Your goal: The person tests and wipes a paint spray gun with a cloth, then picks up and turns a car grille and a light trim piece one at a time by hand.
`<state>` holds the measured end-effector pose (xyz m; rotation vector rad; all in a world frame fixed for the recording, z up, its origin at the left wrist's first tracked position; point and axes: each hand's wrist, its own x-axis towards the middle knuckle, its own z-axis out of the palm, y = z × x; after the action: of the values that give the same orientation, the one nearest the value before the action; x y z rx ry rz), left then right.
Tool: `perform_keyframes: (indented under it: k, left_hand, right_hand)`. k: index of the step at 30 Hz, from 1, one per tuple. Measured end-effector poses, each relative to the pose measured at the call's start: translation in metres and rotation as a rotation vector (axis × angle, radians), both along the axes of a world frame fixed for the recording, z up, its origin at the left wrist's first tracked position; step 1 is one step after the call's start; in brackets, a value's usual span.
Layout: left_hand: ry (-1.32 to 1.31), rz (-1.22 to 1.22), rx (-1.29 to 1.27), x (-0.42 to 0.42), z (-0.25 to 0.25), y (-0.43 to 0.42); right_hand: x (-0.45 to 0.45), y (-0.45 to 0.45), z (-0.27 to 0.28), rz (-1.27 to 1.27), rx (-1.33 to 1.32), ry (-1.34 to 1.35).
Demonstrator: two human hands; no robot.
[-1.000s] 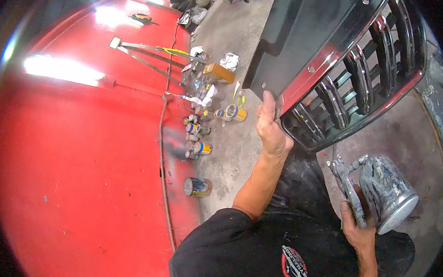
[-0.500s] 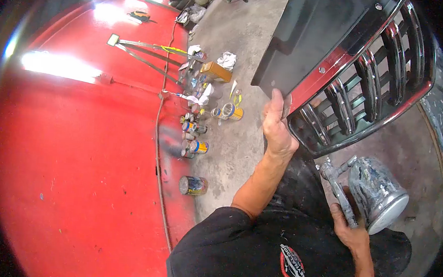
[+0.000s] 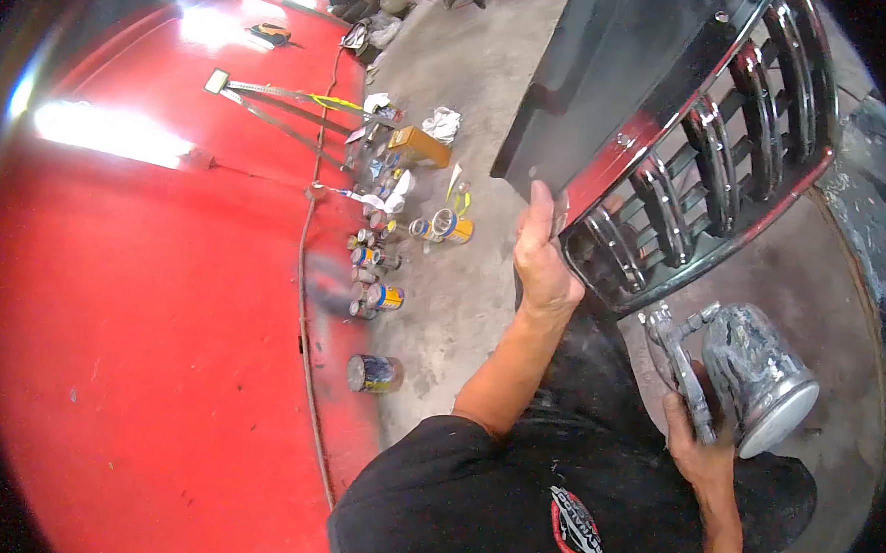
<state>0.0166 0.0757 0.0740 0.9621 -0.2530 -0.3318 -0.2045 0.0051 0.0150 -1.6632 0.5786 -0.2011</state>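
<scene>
My left hand (image 3: 548, 272) grips the lower left corner of a dark car grille panel (image 3: 613, 95), its thumb side against the edge. Glossy black curved slats and a frame with red reflections (image 3: 709, 170) run along the panel's right side. Below it, my right hand (image 3: 699, 452) is wrapped round the handle of a paint-stained spray gun (image 3: 679, 369). A large metal cup (image 3: 758, 378) is joined to the gun at its right. The gun's head is just beneath the grille's lower edge, with a small gap between them.
A red wall (image 3: 161, 312) fills the left, with a hose (image 3: 304, 339) along its base. On the concrete floor (image 3: 451, 317) stand several paint cans (image 3: 387, 297), a yellow box (image 3: 420, 146), a crumpled white cloth (image 3: 442, 125) and a dark-stained can (image 3: 375, 374). A metal stand (image 3: 271, 107) leans nearby.
The grille and my left hand first shifted right, then back left and slightly down. The spray gun has moved slightly left and up overall. Both grips are unchanged; the background has slid left.
</scene>
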Motion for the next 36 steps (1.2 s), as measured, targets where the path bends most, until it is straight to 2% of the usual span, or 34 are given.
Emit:
perform_keyframes:
  k: [3, 5, 7, 9, 11, 13, 17, 21, 23, 25, 26, 27, 32, 35, 36]
  left_hand:
    - [-0.042, -0.032, 0.001, 0.005, -0.003, 0.004]
    - [-0.036, -0.034, 0.007, 0.007, -0.004, 0.007]
    - [-0.085, -0.044, 0.01, 0.008, -0.001, 0.007]
    - [-0.05, 0.032, -0.005, 0.005, -0.005, 0.005]
    - [-0.055, -0.055, 0.019, 0.01, -0.011, 0.012]
    - [-0.054, -0.061, 0.031, 0.009, -0.01, 0.014]
    - [-0.058, -0.044, 0.066, 0.006, -0.011, 0.011]
    - [-0.047, -0.052, 0.079, 0.004, -0.01, 0.013]
    - [-0.028, -0.195, -0.047, 0.012, -0.017, 0.022]
    - [-0.034, -0.172, -0.022, 0.01, -0.014, 0.02]
    - [-0.021, -0.088, 0.039, 0.008, -0.013, 0.017]
    - [-0.01, -0.003, 0.098, 0.005, -0.011, 0.013]
    - [-0.068, -0.037, 0.085, 0.011, -0.012, 0.018]
    - [-0.039, 0.002, 0.057, 0.016, -0.016, 0.016]
    - [0.003, 0.05, 0.082, 0.012, -0.01, 0.013]
  right_hand:
    - [-0.002, -0.005, -0.006, -0.101, -0.012, 0.02]
    - [-0.001, -0.014, -0.005, -0.177, 0.038, -0.077]
    - [0.001, -0.02, 0.001, -0.232, -0.044, -0.108]
    - [-0.001, -0.026, -0.006, -0.356, 0.021, -0.183]
    - [-0.005, -0.033, -0.01, -0.381, 0.003, -0.121]
    - [-0.007, -0.037, -0.005, -0.5, 0.159, -0.154]
    - [-0.009, -0.05, -0.009, -0.637, -0.039, -0.197]
    - [-0.014, -0.062, -0.005, -0.715, 0.028, -0.168]
    - [-0.015, -0.066, -0.005, -0.731, -0.015, -0.163]
    - [-0.015, -0.068, -0.005, -0.743, -0.003, -0.205]
    - [-0.017, -0.069, -0.008, -0.755, -0.004, -0.207]
    - [-0.019, -0.07, -0.015, -0.719, -0.037, -0.166]
    - [-0.015, -0.052, -0.021, -0.555, -0.007, -0.203]
    - [-0.011, -0.04, -0.001, -0.295, 0.159, -0.114]
    - [-0.01, -0.039, 0.003, -0.227, 0.12, -0.062]
